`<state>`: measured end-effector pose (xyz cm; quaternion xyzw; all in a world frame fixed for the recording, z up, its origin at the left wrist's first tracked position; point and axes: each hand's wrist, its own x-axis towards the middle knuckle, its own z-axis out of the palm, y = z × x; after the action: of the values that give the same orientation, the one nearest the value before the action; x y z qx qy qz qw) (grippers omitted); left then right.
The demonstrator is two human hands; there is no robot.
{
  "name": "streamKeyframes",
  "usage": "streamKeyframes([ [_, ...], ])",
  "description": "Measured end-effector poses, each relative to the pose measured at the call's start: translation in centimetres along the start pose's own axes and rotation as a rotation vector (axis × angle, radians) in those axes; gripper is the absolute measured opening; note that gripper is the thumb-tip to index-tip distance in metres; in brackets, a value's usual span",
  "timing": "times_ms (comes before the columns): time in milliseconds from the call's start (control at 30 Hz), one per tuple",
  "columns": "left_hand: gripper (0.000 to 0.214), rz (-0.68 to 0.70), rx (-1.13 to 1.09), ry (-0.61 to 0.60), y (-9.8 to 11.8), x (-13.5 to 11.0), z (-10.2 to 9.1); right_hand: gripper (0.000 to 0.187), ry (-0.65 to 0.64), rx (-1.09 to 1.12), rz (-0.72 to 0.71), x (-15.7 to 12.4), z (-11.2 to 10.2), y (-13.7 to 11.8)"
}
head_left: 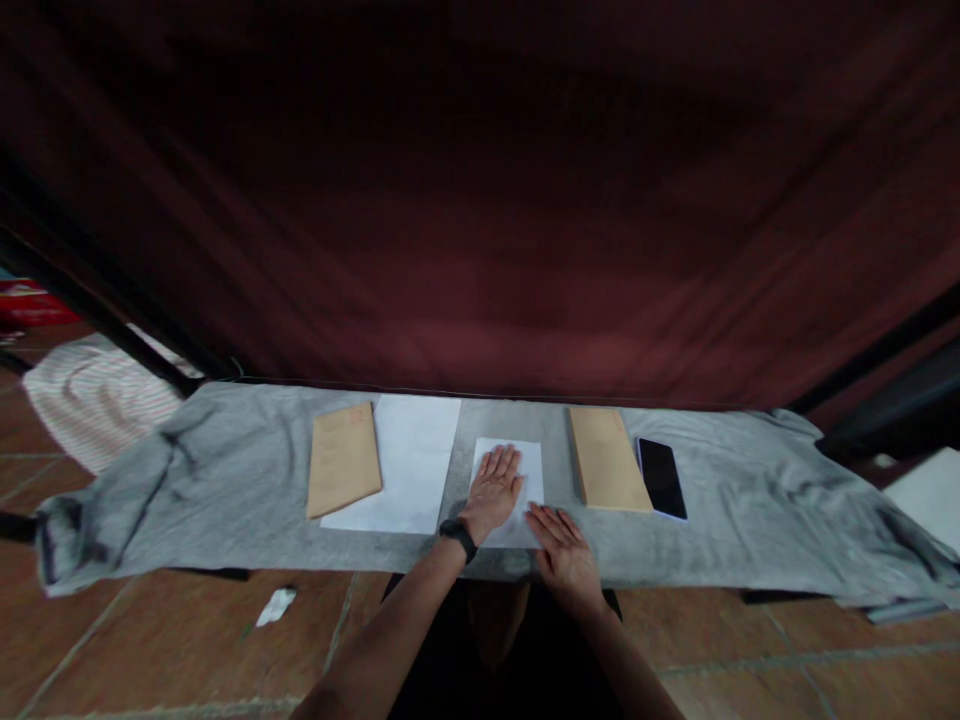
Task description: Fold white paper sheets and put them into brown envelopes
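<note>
A small white sheet of paper, perhaps folded, lies on the grey cloth in front of me. My left hand, with a black band on its wrist, rests flat on the sheet with its fingers stretched out. My right hand lies at the sheet's lower right edge, fingers extended and fingertips touching the paper. Neither hand grips anything. Left of them is a larger white paper, partly covered by a brown envelope. To the right lies a stack of brown envelopes.
A dark-screened phone lies against the right-hand envelopes. Grey cloth covers the long narrow table. A dark red curtain hangs behind it. Striped fabric is at the left, and a crumpled white tissue lies on the tiled floor.
</note>
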<state>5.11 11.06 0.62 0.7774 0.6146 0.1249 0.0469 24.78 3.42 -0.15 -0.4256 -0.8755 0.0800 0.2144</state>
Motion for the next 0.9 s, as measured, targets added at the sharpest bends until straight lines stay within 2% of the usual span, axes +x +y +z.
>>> streamKeyframes([
  [100, 0.051, 0.164, -0.04, -0.038, 1.2, -0.2, 0.2, 0.066, -0.001, -0.004, 0.0, 0.0, 0.0, -0.1],
  [167, 0.051, 0.215, -0.052, -0.044, 1.5, 0.4, 0.2, 0.065, 0.005, -0.008, 0.001, 0.0, -0.1, -0.2],
  [400, 0.052, 0.188, -0.049, -0.027, 0.7, 3.9, 0.0, 0.06, -0.001, -0.008, -0.022, 0.1, -0.6, -0.2],
  [533, 0.053, 0.179, -0.05, -0.04, 0.7, 3.9, -0.3, 0.058, -0.022, -0.013, -0.017, 0.1, -0.7, -0.3],
  [667, 0.053, 0.198, -0.057, -0.071, 0.9, 1.2, -0.8, 0.062, 0.001, -0.01, 0.004, 0.1, -0.5, -0.3],
  [800, 0.053, 0.238, -0.108, -0.152, 0.9, -3.3, -1.9, 0.061, 0.012, -0.009, 0.005, -0.1, -0.1, -0.3],
  [900, 0.055, 0.27, -0.14, -0.166, 0.8, -6.7, -2.9, 0.061, 0.004, -0.004, -0.011, -0.1, 0.0, -0.2],
])
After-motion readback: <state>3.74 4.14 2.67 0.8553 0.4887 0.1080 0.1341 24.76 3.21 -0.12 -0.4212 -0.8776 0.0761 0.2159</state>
